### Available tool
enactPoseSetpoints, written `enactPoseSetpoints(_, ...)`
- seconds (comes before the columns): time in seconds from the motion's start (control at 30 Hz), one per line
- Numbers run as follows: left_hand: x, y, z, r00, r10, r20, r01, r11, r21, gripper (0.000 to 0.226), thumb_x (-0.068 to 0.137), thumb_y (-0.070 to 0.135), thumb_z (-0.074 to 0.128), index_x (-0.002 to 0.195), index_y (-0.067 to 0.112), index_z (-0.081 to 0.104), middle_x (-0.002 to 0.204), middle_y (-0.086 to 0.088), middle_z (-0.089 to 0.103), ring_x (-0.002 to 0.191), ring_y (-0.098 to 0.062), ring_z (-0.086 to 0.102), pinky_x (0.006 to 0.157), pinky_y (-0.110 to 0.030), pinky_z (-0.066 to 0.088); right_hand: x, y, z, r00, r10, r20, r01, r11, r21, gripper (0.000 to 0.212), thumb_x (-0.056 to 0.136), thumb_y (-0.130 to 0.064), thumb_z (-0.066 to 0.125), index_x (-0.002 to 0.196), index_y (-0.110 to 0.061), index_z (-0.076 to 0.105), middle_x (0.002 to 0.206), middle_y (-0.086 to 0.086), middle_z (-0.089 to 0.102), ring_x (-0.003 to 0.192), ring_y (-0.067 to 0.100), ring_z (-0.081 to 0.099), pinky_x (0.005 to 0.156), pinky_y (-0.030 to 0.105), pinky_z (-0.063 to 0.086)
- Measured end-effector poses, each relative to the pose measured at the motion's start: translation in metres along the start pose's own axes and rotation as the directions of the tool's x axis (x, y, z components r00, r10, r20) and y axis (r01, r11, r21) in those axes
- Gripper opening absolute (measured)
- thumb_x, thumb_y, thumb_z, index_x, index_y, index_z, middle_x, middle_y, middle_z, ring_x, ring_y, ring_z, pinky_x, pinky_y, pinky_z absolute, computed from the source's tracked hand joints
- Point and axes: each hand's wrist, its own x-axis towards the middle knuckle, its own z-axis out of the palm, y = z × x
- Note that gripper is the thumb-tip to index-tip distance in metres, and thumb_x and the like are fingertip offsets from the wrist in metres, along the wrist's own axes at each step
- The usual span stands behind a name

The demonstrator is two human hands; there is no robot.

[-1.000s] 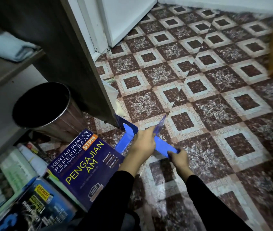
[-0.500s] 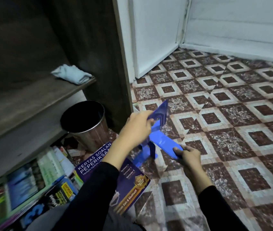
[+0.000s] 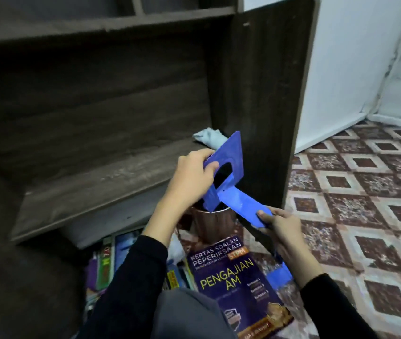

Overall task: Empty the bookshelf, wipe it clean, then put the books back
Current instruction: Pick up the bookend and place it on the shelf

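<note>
The dark wooden bookshelf (image 3: 96,187) stands open in front of me, its lower shelf board bare except for a light blue cloth (image 3: 209,139) at the right end. My left hand (image 3: 192,177) grips the upright plate of a blue bookend (image 3: 230,152), thumb on its face, just in front of the shelf edge. My right hand (image 3: 282,228) pinches the end of a flat blue bookend plate (image 3: 241,206) that meets the first one. A purple book titled "Pengajian Am" (image 3: 233,285) lies on the floor under my arms. More books (image 3: 111,260) are piled to its left.
A round metal bin (image 3: 211,223) stands on the floor directly under the bookends, beside the shelf's right side panel (image 3: 263,106). Another blue piece (image 3: 279,275) shows below my right wrist. Patterned brown and white floor tiles (image 3: 365,192) stretch to the right, up to a white wall (image 3: 365,69).
Both hands have lifted the blue bookends from the floor up to the level of the shelf edge. My view has tilted up from the floor to the shelf.
</note>
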Motion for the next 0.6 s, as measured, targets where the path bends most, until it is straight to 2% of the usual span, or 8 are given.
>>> enactPoseSetpoints(0.1,-0.002,-0.018,-0.035,0.99,-0.049,-0.134,0.045,0.998,-0.039,0.016,0.09,0.014,0.058,0.099,0.018,0.07,0.079,0.014,0.063,0.091,-0.014,0.059,0.07,-0.02,0.042,0.001,0.001,0.045,0.995,0.03,0.092,-0.03,1.0,0.004,0.011,0.087,0.007,0.059,0.093,0.001,0.065,0.076,0.016,0.067,0.051,0.015,0.066,0.048,0.022,0.054)
enactPoseSetpoints(0.23,-0.011,-0.044,-0.075,0.962,-0.101,-0.255,0.094,0.995,-0.037,0.015,0.089,0.014,0.061,0.101,0.016,0.071,0.078,0.018,0.061,0.074,0.007,0.055,0.061,-0.005,0.039,-0.003,0.007,0.103,0.979,0.05,0.197,-0.053,0.999,0.012,0.01,0.086,0.01,0.058,0.088,0.003,0.064,0.056,0.008,0.066,0.043,0.013,0.062,0.043,0.02,0.052)
enactPoseSetpoints(0.3,-0.018,-0.056,-0.096,0.951,-0.121,-0.283,0.116,0.993,-0.035,0.02,0.088,0.01,0.061,0.105,0.015,0.07,0.081,0.015,0.062,0.073,0.009,0.056,0.06,0.0,0.039,-0.004,0.014,0.133,0.969,0.053,0.241,-0.058,0.998,0.016,0.011,0.085,0.013,0.057,0.093,0.007,0.063,0.05,0.004,0.065,0.041,0.011,0.061,0.043,0.02,0.052)
enactPoseSetpoints(0.37,-0.024,-0.067,-0.115,0.945,-0.158,-0.286,0.15,0.987,-0.05,0.029,0.087,0.005,0.06,0.113,0.016,0.067,0.09,0.007,0.068,0.078,-0.003,0.061,0.069,-0.007,0.046,-0.004,0.021,0.161,0.958,0.063,0.278,-0.07,0.997,0.016,0.016,0.084,0.014,0.057,0.099,0.012,0.061,0.048,0.002,0.064,0.041,0.01,0.06,0.043,0.02,0.051)
enactPoseSetpoints(0.47,-0.031,-0.088,-0.142,0.95,-0.176,-0.258,0.167,0.984,-0.054,0.045,0.085,-0.005,0.055,0.123,0.018,0.061,0.1,0.004,0.068,0.093,-0.015,0.063,0.091,-0.028,0.049,-0.005,0.032,0.205,0.939,0.099,0.33,-0.101,0.995,-0.011,0.02,0.084,0.015,0.056,0.104,0.015,0.059,0.052,0.005,0.065,0.042,0.012,0.061,0.041,0.02,0.05)
enactPoseSetpoints(0.53,-0.035,-0.102,-0.157,0.95,-0.191,-0.249,0.186,0.982,-0.043,0.052,0.085,-0.011,0.048,0.125,0.02,0.06,0.102,0.008,0.065,0.104,-0.018,0.061,0.099,-0.034,0.046,-0.006,0.037,0.231,0.93,0.113,0.349,-0.104,0.994,-0.044,0.019,0.085,0.015,0.055,0.103,0.012,0.06,0.064,0.013,0.063,0.046,0.016,0.061,0.042,0.021,0.051)
enactPoseSetpoints(0.6,-0.036,-0.116,-0.172,0.935,-0.221,-0.277,0.221,0.975,-0.032,0.054,0.086,-0.011,0.045,0.127,0.021,0.059,0.104,0.007,0.065,0.106,-0.019,0.06,0.1,-0.034,0.043,-0.007,0.042,0.254,0.917,0.118,0.381,-0.095,0.992,-0.079,0.016,0.085,0.014,0.056,0.1,0.009,0.06,0.078,0.014,0.061,0.056,0.02,0.06,0.043,0.022,0.053)
